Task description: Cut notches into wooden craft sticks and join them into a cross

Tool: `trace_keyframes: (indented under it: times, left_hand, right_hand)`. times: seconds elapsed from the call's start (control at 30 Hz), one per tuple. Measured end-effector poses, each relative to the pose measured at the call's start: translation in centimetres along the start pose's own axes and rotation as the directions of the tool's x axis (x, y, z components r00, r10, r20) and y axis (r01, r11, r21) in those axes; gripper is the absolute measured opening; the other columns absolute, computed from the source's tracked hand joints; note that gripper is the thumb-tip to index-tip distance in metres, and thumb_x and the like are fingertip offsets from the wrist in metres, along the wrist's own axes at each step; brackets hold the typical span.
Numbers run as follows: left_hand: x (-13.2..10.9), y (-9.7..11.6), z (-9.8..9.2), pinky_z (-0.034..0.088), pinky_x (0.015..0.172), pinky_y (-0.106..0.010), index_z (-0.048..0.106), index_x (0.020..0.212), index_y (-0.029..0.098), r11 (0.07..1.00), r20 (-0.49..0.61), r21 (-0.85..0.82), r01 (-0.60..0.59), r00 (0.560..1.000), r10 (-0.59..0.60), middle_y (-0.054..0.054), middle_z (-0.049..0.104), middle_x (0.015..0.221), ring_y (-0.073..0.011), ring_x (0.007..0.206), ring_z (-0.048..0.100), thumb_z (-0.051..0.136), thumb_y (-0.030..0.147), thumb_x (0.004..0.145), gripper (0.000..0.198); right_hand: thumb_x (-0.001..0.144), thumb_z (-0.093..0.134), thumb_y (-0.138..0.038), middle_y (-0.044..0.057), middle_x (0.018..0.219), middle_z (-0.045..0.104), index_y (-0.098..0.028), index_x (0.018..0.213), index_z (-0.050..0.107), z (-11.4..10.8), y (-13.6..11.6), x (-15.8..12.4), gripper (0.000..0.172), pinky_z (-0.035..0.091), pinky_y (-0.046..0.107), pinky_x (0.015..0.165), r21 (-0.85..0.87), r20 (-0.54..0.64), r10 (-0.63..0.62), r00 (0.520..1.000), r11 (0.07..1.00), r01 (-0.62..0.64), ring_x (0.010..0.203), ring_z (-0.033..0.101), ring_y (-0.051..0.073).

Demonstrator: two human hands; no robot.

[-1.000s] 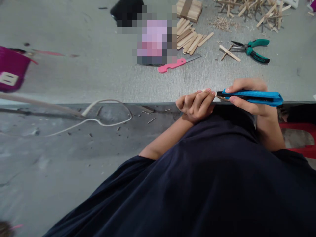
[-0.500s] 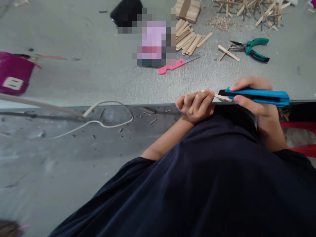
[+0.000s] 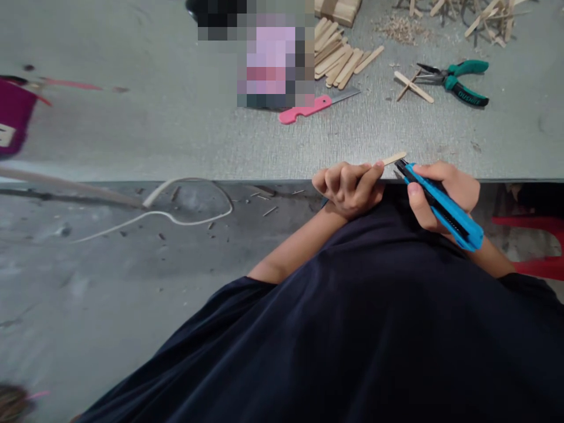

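My left hand [image 3: 350,188] is closed round a thin wooden stick [image 3: 393,158], whose pale tip pokes out to the right over the grey table's edge [image 3: 220,170]. My right hand [image 3: 440,194] grips a blue utility knife [image 3: 440,204], angled down to the right, with its black tip touching the stick's end. Both hands hover at the table's near edge, just above my dark shirt.
On the table lie a pink-handled knife [image 3: 312,107], a fan of wooden sticks [image 3: 341,59], green-handled pliers [image 3: 458,82] beside crossed sticks [image 3: 412,87], and wood scraps at the back right. A magenta container [image 3: 13,117] sits far left. A white cord [image 3: 185,205] curls on the floor; a red stool [image 3: 533,235] shows at right.
The knife has swung from lying level to pointing down-right, its tip now at the stick's end. The stick shows a clean pale tip. My left hand stayed put.
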State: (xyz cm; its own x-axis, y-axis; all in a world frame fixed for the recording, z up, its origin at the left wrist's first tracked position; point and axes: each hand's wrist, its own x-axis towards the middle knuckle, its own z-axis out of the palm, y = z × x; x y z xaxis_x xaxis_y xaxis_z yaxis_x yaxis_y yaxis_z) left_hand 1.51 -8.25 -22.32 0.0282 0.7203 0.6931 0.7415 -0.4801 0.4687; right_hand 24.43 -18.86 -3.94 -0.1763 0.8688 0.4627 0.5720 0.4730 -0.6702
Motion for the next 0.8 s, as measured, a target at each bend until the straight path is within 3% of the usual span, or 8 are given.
trace_keyframes:
  times: [0.13,0.33,0.5,0.6,0.67,0.8]
  left_hand:
    - [0.0,0.2,-0.2,0.046,0.117,-0.071,0.095,0.121,0.038,0.999,0.063,-0.007,0.042,0.997,-0.042,-0.009,0.085,0.095,-0.0386,0.108,0.079,0.090,0.059,0.100,0.030]
    - [0.0,0.5,-0.8,0.053,0.113,-0.066,0.091,0.126,0.038,0.997,0.113,0.058,0.057,0.992,-0.064,-0.006,0.087,0.099,-0.0352,0.114,0.079,0.093,0.059,0.104,0.030]
    - [0.0,0.5,-0.6,0.053,0.112,-0.067,0.091,0.126,0.039,0.998,0.117,0.039,0.055,0.991,-0.059,-0.006,0.086,0.097,-0.0359,0.114,0.079,0.092,0.062,0.104,0.033]
    - [-0.1,0.5,-0.3,0.050,0.112,-0.068,0.094,0.123,0.039,1.000,0.043,0.020,0.013,0.999,-0.014,-0.007,0.084,0.094,-0.0364,0.108,0.079,0.086,0.063,0.106,0.031]
    - [0.0,0.6,-0.3,0.049,0.114,-0.068,0.094,0.122,0.038,1.000,0.001,0.017,-0.006,1.000,0.006,-0.008,0.084,0.094,-0.0361,0.106,0.079,0.083,0.063,0.107,0.031]
    - [0.2,1.0,-1.0,0.048,0.119,-0.066,0.093,0.123,0.038,0.999,0.084,-0.004,0.052,0.995,-0.052,-0.008,0.086,0.100,-0.0368,0.113,0.079,0.085,0.066,0.107,0.034]
  right_hand:
    - [0.118,0.074,-0.051,0.004,0.121,0.092,-0.044,0.146,0.076,1.0,1.8,0.2,0.029,0.077,0.055,0.085,-0.205,-0.102,-0.173,0.980,0.967,0.150,0.096,0.089,0.034]
    - [0.119,0.073,-0.045,0.003,0.118,0.092,-0.044,0.148,0.074,1.4,1.7,1.1,0.030,0.075,0.052,0.079,-0.165,-0.090,-0.254,0.963,0.957,0.237,0.087,0.087,0.032]
    - [0.116,0.072,-0.044,0.003,0.116,0.092,-0.044,0.143,0.074,1.4,1.4,1.4,0.027,0.075,0.053,0.079,-0.190,-0.084,-0.239,0.967,0.957,0.220,0.087,0.087,0.032]
    - [0.114,0.074,-0.042,0.003,0.115,0.091,-0.042,0.139,0.075,1.6,1.2,1.5,0.025,0.072,0.051,0.074,-0.161,-0.117,-0.256,0.960,0.958,0.236,0.085,0.085,0.030]
    - [0.114,0.077,-0.042,0.003,0.117,0.091,-0.042,0.136,0.077,1.4,0.8,1.6,0.023,0.073,0.052,0.079,-0.090,-0.127,-0.230,0.965,0.971,0.220,0.088,0.086,0.031]
    - [0.114,0.076,-0.050,0.005,0.112,0.089,-0.039,0.130,0.081,0.2,0.2,2.7,0.021,0.073,0.053,0.088,-0.008,-0.100,-0.098,0.990,0.995,0.098,0.092,0.085,0.031]
